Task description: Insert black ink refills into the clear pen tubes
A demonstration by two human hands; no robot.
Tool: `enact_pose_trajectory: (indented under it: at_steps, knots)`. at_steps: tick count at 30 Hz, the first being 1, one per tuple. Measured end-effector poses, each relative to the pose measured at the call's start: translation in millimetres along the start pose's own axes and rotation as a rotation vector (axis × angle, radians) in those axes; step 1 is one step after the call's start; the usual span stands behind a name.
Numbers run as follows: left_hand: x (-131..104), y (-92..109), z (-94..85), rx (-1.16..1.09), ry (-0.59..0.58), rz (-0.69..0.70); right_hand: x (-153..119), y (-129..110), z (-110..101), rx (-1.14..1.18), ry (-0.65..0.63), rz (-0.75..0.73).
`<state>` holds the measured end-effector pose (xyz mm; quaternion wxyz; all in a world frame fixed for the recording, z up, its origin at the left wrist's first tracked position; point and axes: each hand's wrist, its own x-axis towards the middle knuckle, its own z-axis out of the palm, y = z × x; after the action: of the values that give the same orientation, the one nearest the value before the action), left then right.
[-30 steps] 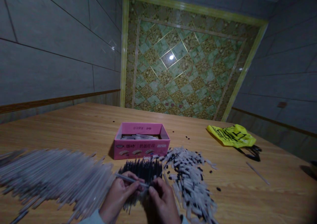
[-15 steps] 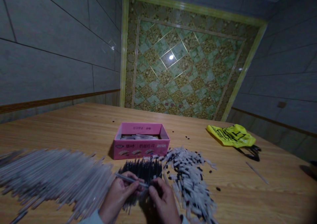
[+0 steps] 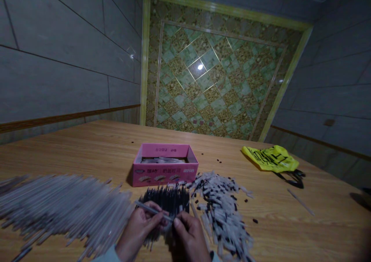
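My left hand grips a slim, translucent pen barrel between thumb and fingers, tilted down to the right. At its lower right end, the closed fingers of my right hand pinch the tip; any small part between them is hidden. Beneath and behind both hands lies a bundle of black pen refills. A wide heap of clear pen barrels is left of my left hand. To the right of my right hand spreads a pile of whitish pen caps mixed with small black plugs.
Behind the refills stands an open pink box with pens or barrels inside. A yellow plastic bag with black print lies at the right, with a black strap-like item beside it. One loose stick rests on the wooden table.
Both hands keep their hold on the pen barrel. My right fingers have shifted very slightly at its end; everything else stays where it was.
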<state>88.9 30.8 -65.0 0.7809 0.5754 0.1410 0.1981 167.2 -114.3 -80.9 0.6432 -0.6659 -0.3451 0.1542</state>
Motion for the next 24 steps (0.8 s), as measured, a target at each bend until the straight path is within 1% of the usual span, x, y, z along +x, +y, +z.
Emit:
enact_pose_trajectory:
  at_steps: [5,7,9,12,16,18,21,24]
  knots:
    - [-1,3,2.0,0.022,0.019,-0.009,-1,9,3,0.025,-0.029,0.038]
    - [0,1,0.4,0.013,0.034,-0.017,-1,10,4,-0.002,-0.045,0.049]
    - [1,-2,-2.0,0.0,0.04,-0.026,0,9,4,-0.08,-0.044,0.035]
    - [2,-5,-5.0,-0.027,0.031,-0.039,2,3,-6,-0.315,0.053,-0.028]
    - [-2,-2,-5.5,-0.054,0.051,-0.052,6,-8,-35,-0.667,0.262,-0.073]
    - [-3,0,-5.1,-0.066,0.054,-0.055,9,-11,-49,-0.829,0.325,-0.091]
    - [-4,2,-4.9,-0.083,0.056,-0.068,12,-12,-61,-1.01,0.327,-0.073]
    - [-2,3,-5.3,-0.079,0.053,-0.06,13,-10,-63,-1.166,0.303,-0.011]
